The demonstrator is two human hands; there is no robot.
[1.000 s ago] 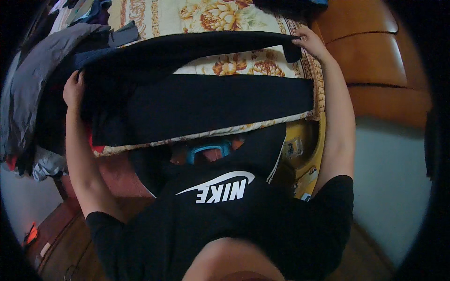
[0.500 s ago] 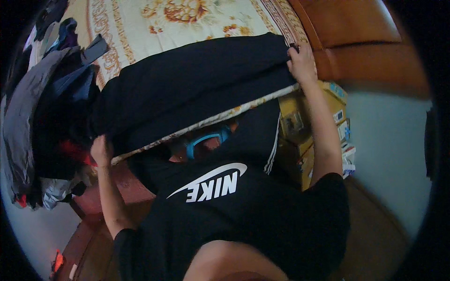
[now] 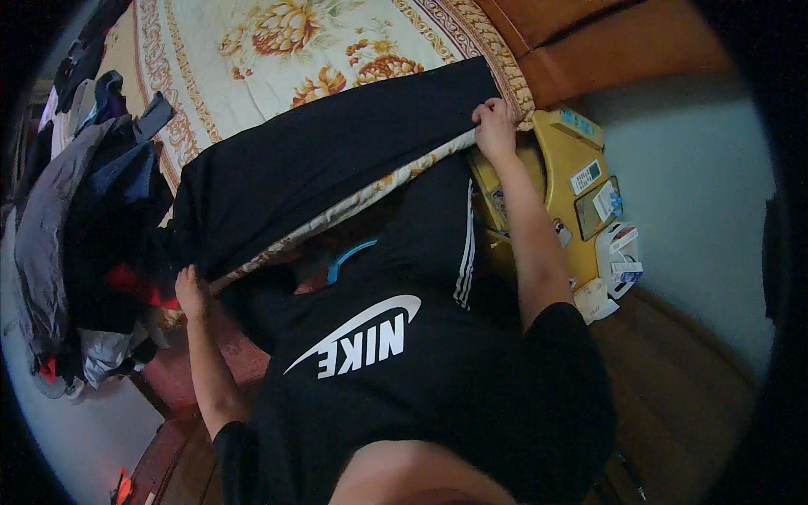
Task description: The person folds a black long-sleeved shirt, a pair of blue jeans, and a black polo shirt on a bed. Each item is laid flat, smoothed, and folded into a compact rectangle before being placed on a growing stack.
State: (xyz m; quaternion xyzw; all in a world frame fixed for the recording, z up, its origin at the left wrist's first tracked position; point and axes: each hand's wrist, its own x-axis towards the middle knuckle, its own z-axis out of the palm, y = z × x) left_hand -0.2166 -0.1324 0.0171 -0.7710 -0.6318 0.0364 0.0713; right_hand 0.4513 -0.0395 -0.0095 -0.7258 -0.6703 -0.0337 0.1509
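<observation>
A long black garment [image 3: 337,139] lies stretched along the near edge of a flower-patterned bed cover [image 3: 210,42]; whether it is trousers or a top I cannot tell. My left hand [image 3: 192,292] is closed on its left end, beside a heap of clothes. At its right end my right hand [image 3: 495,130] pinches the near corner, just above the bed's edge. The cloth between them is fairly smooth, with a slight crease along its length. Part of its left end merges with the dark clothes there.
Piled clothes [image 3: 55,202] in grey, navy and black hang over the bed's left side. To the right stands a yellow bedside cabinet [image 3: 566,160] with small boxes and a white holder [image 3: 619,257]. A brown headboard [image 3: 581,50] rises at the far right. Something blue and curved [image 3: 347,257] shows below the bed edge.
My right hand has come left and slightly nearer along with the garment's right end. The left hand keeps its hold with little shift. The view has turned, showing more of the cabinet.
</observation>
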